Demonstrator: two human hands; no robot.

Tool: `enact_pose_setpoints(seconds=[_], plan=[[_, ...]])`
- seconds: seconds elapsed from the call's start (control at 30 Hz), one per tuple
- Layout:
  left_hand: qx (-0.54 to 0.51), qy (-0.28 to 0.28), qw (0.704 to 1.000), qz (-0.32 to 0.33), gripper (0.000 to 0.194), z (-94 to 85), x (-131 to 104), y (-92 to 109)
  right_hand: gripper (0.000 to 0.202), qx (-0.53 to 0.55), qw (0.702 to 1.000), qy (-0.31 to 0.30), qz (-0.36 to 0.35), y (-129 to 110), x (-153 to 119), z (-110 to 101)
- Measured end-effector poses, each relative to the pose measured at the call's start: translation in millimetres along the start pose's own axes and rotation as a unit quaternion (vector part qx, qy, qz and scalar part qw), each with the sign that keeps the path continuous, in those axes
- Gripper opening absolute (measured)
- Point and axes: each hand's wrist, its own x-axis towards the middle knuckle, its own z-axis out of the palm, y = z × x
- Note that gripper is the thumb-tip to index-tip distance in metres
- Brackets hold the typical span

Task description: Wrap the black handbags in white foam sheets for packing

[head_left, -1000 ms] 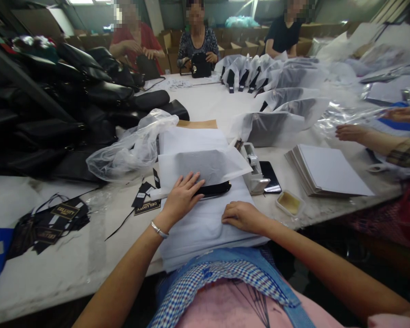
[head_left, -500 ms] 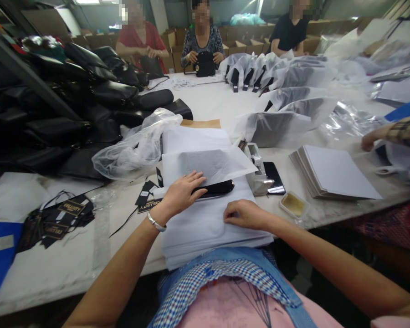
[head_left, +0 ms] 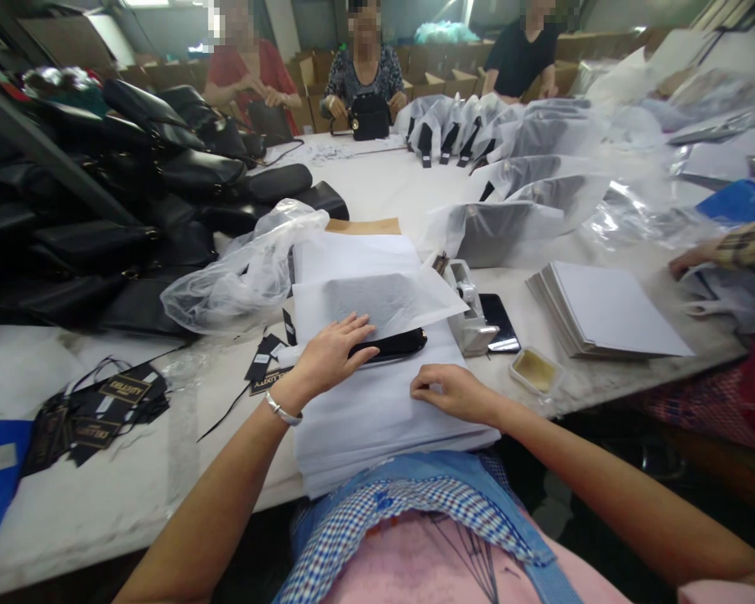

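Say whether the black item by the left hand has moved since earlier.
No: the black item shows no clear shift against the tape dispenser to its right.

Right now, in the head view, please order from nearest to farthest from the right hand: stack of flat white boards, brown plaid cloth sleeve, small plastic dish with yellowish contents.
1. Plastic dish: just right of the right hand.
2. White boards: farther right, beyond the dish.
3. Plaid sleeve: at the right edge.

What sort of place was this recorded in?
Probably a bag-packing workshop: black bags are heaped at the left, printed tags lie on the table, and cardboard boxes stand behind the people opposite.
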Motion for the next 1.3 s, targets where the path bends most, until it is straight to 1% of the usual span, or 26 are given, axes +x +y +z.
enact_pose_setpoints(seconds=[0.1,0.23,0.33,0.4,0.43,0.53,0.57,0.63,0.67,0.7,0.73,0.77,0.8,0.87,0.9,0.97,1.03,1.07,1.17,1.23,1.3], plan=[[-0.015,-0.028,0.999,0.003,0.055,-6.7,1,1,0.012,0.010,1.000,0.027,0.008,-4,12,-10],[-0.017,-0.064,0.998,0.008,0.062,-19.3,2,4,0.012,-0.013,0.999,0.032,0.024,-14,31,-26],[-0.002,-0.084,0.996,0.015,0.076,-27.4,1,11,0.012,-0.032,0.998,0.038,0.034,-20,44,-37],[0.012,-0.100,0.995,0.017,0.083,-28.4,2,18,0.012,-0.054,0.997,0.051,0.035,-22,52,-44],[0.022,-0.105,0.994,0.013,0.078,-27.4,3,20,0.013,-0.068,0.995,0.060,0.031,-22,55,-47],[0.053,-0.090,0.994,-0.031,0.038,-20.3,9,22,0.018,-0.131,0.986,0.101,0.000,-25,63,-55],[0.056,-0.083,0.994,-0.040,0.031,-17.7,11,21,0.020,-0.160,0.979,0.126,-0.018,-26,63,-57],[0.048,-0.068,0.996,-0.042,0.028,-13.7,14,18,0.016,-0.223,0.952,0.193,-0.078,-28,63,-56],[0.044,-0.061,0.996,-0.038,0.028,-12.3,14,16,0.021,-0.256,0.933,0.226,-0.116,-28,62,-53],[0.041,-0.053,0.997,-0.033,0.028,-11.2,15,15,0.035,-0.285,0.911,0.251,-0.157,-27,62,-50],[0.041,-0.047,0.998,-0.029,0.027,-10.4,16,13,0.051,-0.310,0.893,0.262,-0.196,-25,63,-46],[0.044,-0.043,0.998,-0.025,0.027,-9.7,16,12,0.062,-0.328,0.880,0.260,-0.225,-21,65,-41],[0.048,-0.039,0.998,-0.020,0.027,-9.0,17,11,0.064,-0.339,0.875,0.248,-0.240,-17,68,-37],[0.057,-0.035,0.998,-0.012,0.027,-7.7,19,10,0.053,-0.342,0.885,0.205,-0.240,-7,76,-32],[0.060,-0.031,0.998,-0.007,0.025,-7.2,20,9,0.049,-0.343,0.895,0.178,-0.221,-2,80,-31],[0.068,-0.019,0.997,0.001,0.020,-6.9,22,8,0.046,-0.351,0.914,0.124,-0.159,4,88,-34],[0.082,-0.013,0.997,-0.003,0.016,-8.3,24,6,0.042,-0.363,0.923,0.079,-0.100,5,94,-40],[0.091,-0.014,0.996,-0.013,0.014,-9.5,25,4,0.039,-0.364,0.925,0.065,-0.082,5,97,-43],[0.119,-0.025,0.992,-0.042,0.009,-13.6,30,-2,0.031,-0.353,0.931,0.057,-0.072,5,103,-50],[0.132,-0.021,0.990,-0.042,0.006,-14.3,34,-6,0.031,-0.346,0.932,0.076,-0.072,8,108,-51],[0.138,-0.008,0.990,-0.039,0.007,-12.1,39,-11,0.034,-0.339,0.931,0.107,-0.081,14,113,-51]])
